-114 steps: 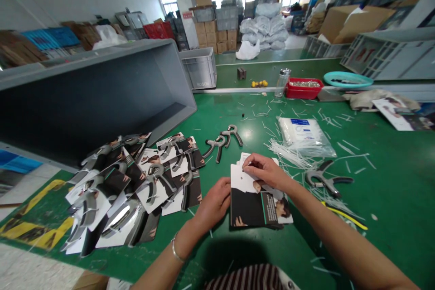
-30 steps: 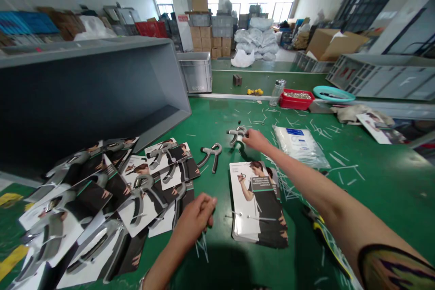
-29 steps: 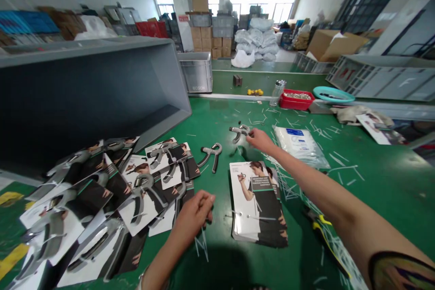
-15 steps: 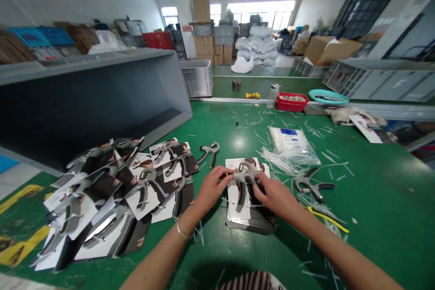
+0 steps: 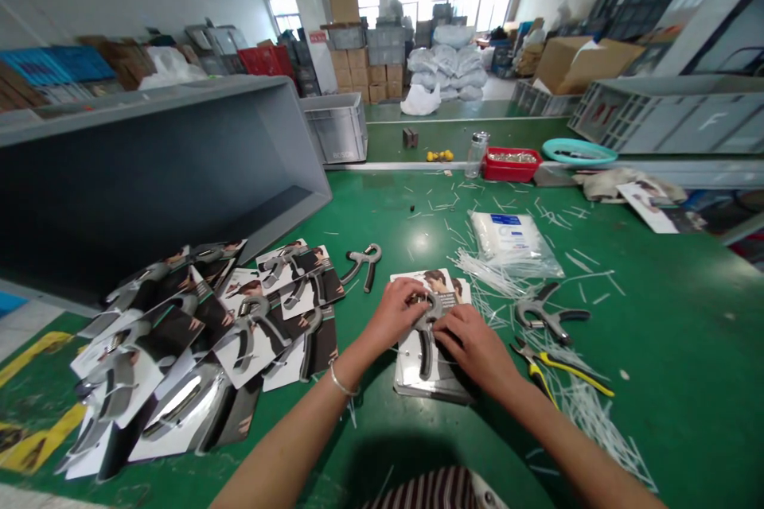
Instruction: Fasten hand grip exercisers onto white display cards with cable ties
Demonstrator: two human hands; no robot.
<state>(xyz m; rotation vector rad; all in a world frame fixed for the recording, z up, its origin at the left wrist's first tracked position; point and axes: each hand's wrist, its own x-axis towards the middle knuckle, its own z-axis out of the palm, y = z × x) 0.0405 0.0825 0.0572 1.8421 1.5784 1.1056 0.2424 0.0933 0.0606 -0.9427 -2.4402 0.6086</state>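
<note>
A grey-and-black hand grip strengthener (image 5: pixel 425 354) lies on a stack of printed cards (image 5: pixel 409 372) in front of me. My left hand (image 5: pixel 401 312) curls its fingers over the upper left of the strengthener, near its spring. From the other side my right hand (image 5: pixel 474 340) grips around the right handle, mostly covering it. Part of the spring end is hidden under my fingers. Beside my right forearm lie yellow-and-black cutting pliers (image 5: pixel 555 366), jaws apart. Another hand grip strengthener (image 5: pixel 549 314) rests just beyond them, and one more (image 5: pixel 363 264) sits behind my left hand.
Several carded strengtheners (image 5: pixel 251 326) pile up at left before a large grey bin (image 5: pixel 310 211) on its side. White cable ties (image 5: pixel 493 274) and a bag of them (image 5: pixel 512 242) lie at right. A red tray (image 5: pixel 512 167) and glass jar (image 5: pixel 477 155) stand behind.
My left hand has shifted right, farther over the top of the strengthener, and my right hand has come lower across its right handle. The view has moved slightly, showing more of the pliers.
</note>
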